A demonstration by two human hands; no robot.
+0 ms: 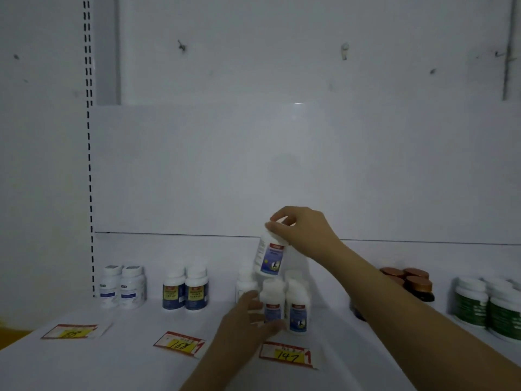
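We hold two smooth white plastic bottles at a matte white shelf [112, 359].
Our right hand [298, 230] pinches the round cap of the lifted bottle [269, 258], which is tilted just above the other bottles [297, 309]. At its 6 o'clock, our left hand [245, 314] curls round the front bottle [273, 303], which stands on the shelf. Copper-lidded jars [417, 283] at 3 o'clock are partly hidden by our forearm, and a yellow price tag [287, 355] lies at 6 o'clock.

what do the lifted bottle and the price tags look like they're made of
Lifted bottle: probably white plastic, smooth with a soft sheen, opaque body and cap, blue printed label stuck on. Price tags: likely thin matte paper or card, lying flat, yellow with red border and handwritten numbers.
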